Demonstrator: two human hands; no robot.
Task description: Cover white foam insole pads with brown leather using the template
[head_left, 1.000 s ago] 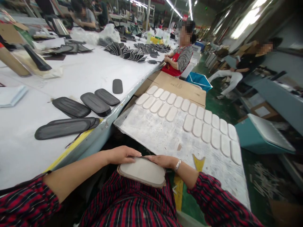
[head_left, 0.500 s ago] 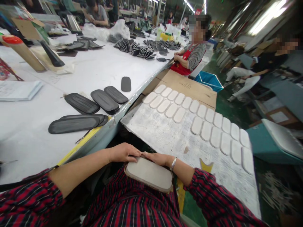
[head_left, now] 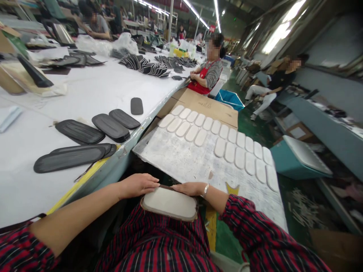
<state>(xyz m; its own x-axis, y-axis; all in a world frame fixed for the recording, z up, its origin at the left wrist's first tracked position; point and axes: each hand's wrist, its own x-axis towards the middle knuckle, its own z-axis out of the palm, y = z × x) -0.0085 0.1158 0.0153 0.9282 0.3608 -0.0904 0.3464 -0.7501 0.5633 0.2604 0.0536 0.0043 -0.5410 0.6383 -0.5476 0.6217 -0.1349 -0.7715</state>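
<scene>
A pale oval pad with a brown edge point(head_left: 170, 204) lies at my lap. My left hand point(head_left: 141, 185) is on its far left edge, with the fingers together and the thumb hidden. At the far edge, further right, my right hand point(head_left: 189, 188) rests with its fingers together; a silver bracelet is on that wrist. A thin dark strip shows between the two hands. Beyond them, rows of pale oval pieces point(head_left: 239, 156) lie on a whitish board point(head_left: 167, 160).
Dark oval pieces point(head_left: 110, 126) lie in stacks near the edge of the white table point(head_left: 85, 88) at left. A person in a red apron point(head_left: 208, 73) sits beyond the cardboard point(head_left: 204, 102). A teal bin point(head_left: 297, 158) stands at right.
The view has turned to the right. My left hand has slid left along the pad's far edge, so the hands are further apart.
</scene>
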